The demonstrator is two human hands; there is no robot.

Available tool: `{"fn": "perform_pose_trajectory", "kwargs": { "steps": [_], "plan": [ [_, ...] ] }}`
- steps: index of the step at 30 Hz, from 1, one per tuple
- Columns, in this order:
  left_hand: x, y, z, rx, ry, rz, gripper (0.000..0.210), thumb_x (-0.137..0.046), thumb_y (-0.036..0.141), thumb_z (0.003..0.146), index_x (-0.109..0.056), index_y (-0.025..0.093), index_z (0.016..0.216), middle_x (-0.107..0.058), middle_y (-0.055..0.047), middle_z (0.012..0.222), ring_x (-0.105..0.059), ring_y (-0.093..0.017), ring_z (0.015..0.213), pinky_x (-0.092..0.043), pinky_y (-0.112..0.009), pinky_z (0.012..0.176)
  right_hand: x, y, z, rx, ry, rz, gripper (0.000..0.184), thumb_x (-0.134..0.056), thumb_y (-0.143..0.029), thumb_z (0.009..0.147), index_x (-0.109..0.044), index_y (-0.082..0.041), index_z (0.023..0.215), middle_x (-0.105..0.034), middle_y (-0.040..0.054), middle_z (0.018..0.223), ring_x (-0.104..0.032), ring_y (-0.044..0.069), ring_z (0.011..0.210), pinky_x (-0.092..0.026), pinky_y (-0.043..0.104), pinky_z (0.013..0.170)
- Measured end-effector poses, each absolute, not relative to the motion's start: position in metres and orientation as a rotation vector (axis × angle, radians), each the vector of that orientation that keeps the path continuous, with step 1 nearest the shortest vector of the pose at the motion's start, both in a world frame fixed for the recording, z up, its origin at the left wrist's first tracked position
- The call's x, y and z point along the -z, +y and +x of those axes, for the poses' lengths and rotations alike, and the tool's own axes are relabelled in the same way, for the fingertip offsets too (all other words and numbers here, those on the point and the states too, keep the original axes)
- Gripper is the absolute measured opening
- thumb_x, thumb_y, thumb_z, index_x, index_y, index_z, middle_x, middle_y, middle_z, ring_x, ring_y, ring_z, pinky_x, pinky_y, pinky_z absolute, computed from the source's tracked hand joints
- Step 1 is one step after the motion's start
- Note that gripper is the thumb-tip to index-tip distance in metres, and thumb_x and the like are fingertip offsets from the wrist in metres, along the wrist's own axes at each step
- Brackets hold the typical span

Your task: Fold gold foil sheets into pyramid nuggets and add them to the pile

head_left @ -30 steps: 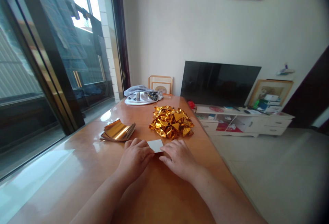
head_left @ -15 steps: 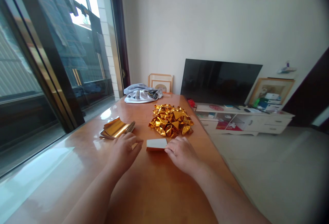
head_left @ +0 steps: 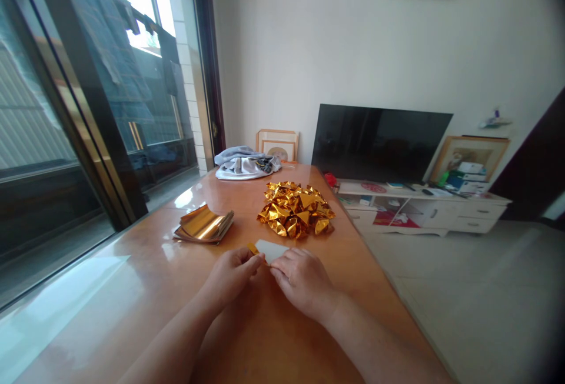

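Observation:
Close together over the table (head_left: 247,325), both my hands work on one sheet of gold foil paper (head_left: 271,250), its pale back facing up. My left hand (head_left: 235,273) pinches the left end, where a bit of gold side shows folded up. Fingers of my right hand (head_left: 304,275) are closed on the near right edge, and they hide part of the sheet. Left of it lies a stack of gold foil paper (head_left: 205,224). Just beyond my hands is a heap of folded gold foil pieces (head_left: 295,210).
A bundle of grey cloth (head_left: 247,163) lies at the table's far end, before leaning picture frames (head_left: 277,144). Past the table's right edge stand a low white cabinet (head_left: 428,213) and a black television (head_left: 382,143). A sliding glass door (head_left: 88,107) runs along the left.
My left hand has moved right from beside the sheet and taken its left end, now folded up. My right hand has shifted slightly left and nearer along the sheet.

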State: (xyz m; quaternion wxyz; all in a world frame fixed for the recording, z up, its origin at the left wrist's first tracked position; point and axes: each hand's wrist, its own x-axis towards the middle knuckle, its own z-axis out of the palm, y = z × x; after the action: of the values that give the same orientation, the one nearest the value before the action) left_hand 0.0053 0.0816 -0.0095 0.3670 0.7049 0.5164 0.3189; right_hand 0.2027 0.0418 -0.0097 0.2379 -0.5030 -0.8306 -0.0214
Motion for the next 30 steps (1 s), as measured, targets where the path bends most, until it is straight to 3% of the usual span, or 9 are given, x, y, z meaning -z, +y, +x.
{"fn": "perform_pose_trajectory", "kwargs": {
  "steps": [6, 11, 14, 18, 23, 26, 30],
  "plan": [
    [0.011, 0.085, 0.003, -1.03, 1.277, 1.861, 0.011, -0.056, 0.03, 0.08, -0.059, 0.019, 0.079, -0.063, 0.001, 0.075, -0.058, -0.017, 0.07, -0.041, -0.026, 0.064, 0.014, 0.042, 0.204, -0.201, -2.172, -1.401, 0.027, -0.056, -0.043, 0.097, -0.073, -0.025, 0.107, -0.074, 0.0041, 0.1, -0.066, 0.019, 0.093, -0.045, 0.028, 0.081],
    [0.009, 0.085, -0.004, -1.091, 1.611, 2.219, 0.004, -0.054, 0.022, 0.081, -0.052, 0.022, 0.078, -0.058, 0.002, 0.073, -0.054, -0.017, 0.068, -0.035, -0.028, 0.062, 0.024, 0.051, 0.214, -0.373, -2.005, -1.479, 0.021, -0.054, -0.036, 0.096, -0.072, -0.024, 0.099, -0.074, 0.003, 0.093, -0.065, 0.017, 0.082, -0.044, 0.026, 0.071],
    [0.003, 0.08, -0.004, -0.993, 1.64, 2.469, 0.005, -0.053, 0.018, 0.081, -0.054, 0.022, 0.08, -0.062, -0.001, 0.081, -0.057, -0.02, 0.078, -0.036, -0.031, 0.069, 0.025, 0.057, 0.22, -0.362, -1.895, -1.528, 0.016, -0.053, -0.026, 0.094, -0.069, -0.023, 0.094, -0.072, 0.0021, 0.089, -0.064, 0.018, 0.08, -0.044, 0.026, 0.069],
    [0.003, 0.076, 0.003, -0.771, 1.455, 2.643, 0.011, -0.054, 0.012, 0.08, -0.058, 0.023, 0.081, -0.064, -0.003, 0.088, -0.059, -0.022, 0.087, -0.038, -0.032, 0.076, 0.017, 0.057, 0.222, -0.179, -1.838, -1.501, 0.011, -0.055, -0.019, 0.089, -0.063, -0.021, 0.096, -0.069, 0.0041, 0.095, -0.061, 0.019, 0.089, -0.045, 0.028, 0.078],
    [0.013, 0.075, 0.013, -0.675, 1.235, 2.622, 0.011, -0.055, 0.011, 0.081, -0.057, 0.022, 0.078, -0.063, -0.003, 0.087, -0.058, -0.021, 0.085, -0.038, -0.029, 0.073, 0.012, 0.047, 0.216, -0.148, -2.186, -1.373, 0.013, -0.069, -0.029, 0.082, -0.066, -0.022, 0.093, -0.067, 0.0029, 0.096, -0.058, 0.02, 0.094, -0.043, 0.029, 0.082],
    [0.018, 0.074, 0.016, -0.656, 1.138, 2.583, 0.012, -0.053, 0.01, 0.08, -0.057, 0.021, 0.078, -0.063, -0.002, 0.086, -0.057, -0.019, 0.082, -0.039, -0.027, 0.071, 0.016, 0.047, 0.217, -0.198, -2.333, -1.408, 0.006, -0.065, -0.024, 0.086, -0.07, -0.022, 0.089, -0.068, 0.0024, 0.092, -0.059, 0.019, 0.091, -0.041, 0.028, 0.079],
    [0.02, 0.074, 0.012, -0.601, 1.108, 2.515, 0.016, -0.053, 0.008, 0.074, -0.059, 0.021, 0.079, -0.064, -0.001, 0.086, -0.057, -0.018, 0.079, -0.039, -0.026, 0.068, 0.019, 0.051, 0.222, -0.294, -2.395, -1.419, 0.013, -0.061, -0.022, 0.089, -0.074, -0.023, 0.091, -0.069, 0.0031, 0.093, -0.06, 0.017, 0.091, -0.041, 0.027, 0.078]
  ]
}}
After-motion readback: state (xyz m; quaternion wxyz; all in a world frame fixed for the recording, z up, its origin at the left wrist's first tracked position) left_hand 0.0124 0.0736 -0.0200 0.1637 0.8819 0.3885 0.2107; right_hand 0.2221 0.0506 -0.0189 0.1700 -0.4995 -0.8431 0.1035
